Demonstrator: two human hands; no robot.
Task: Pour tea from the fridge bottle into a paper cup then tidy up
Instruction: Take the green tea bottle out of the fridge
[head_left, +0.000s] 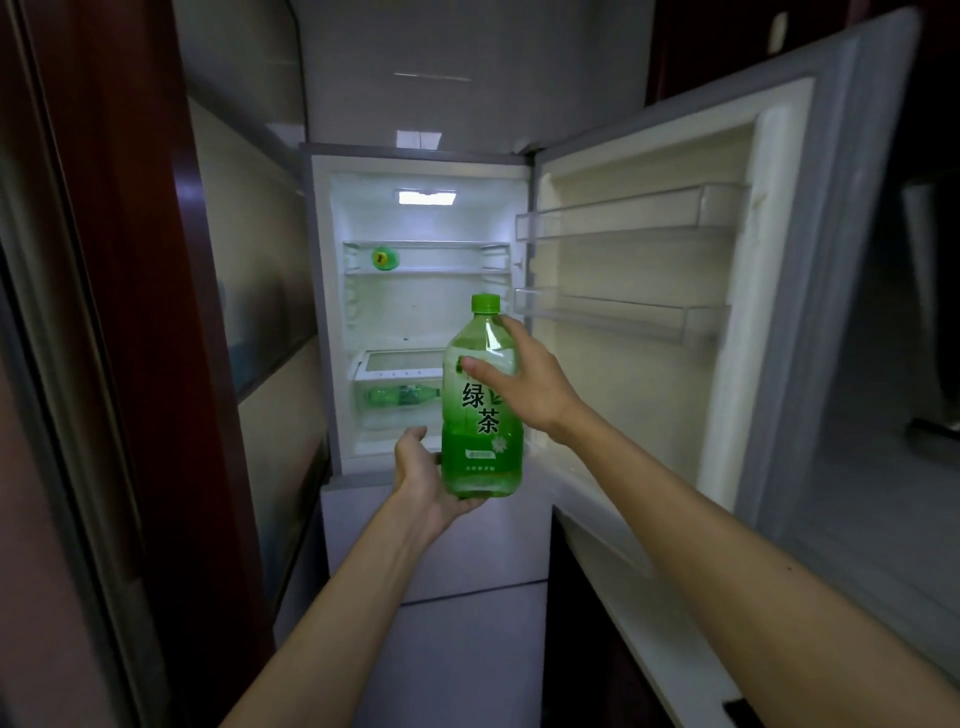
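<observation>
A large green tea bottle (480, 431) with a green cap and a green label stands upright in the air in front of the open fridge (415, 322). My right hand (524, 384) grips its upper body from the right. My left hand (423, 480) cups its base from below and the left. The cap is on. No paper cup is in view.
The fridge door (675, 312) is swung open to the right, with two bare door shelves. Inside, a green bottle lies on the top shelf (385, 258) and another lies in the lower drawer (402, 396). A dark red door frame (156, 364) stands close on the left.
</observation>
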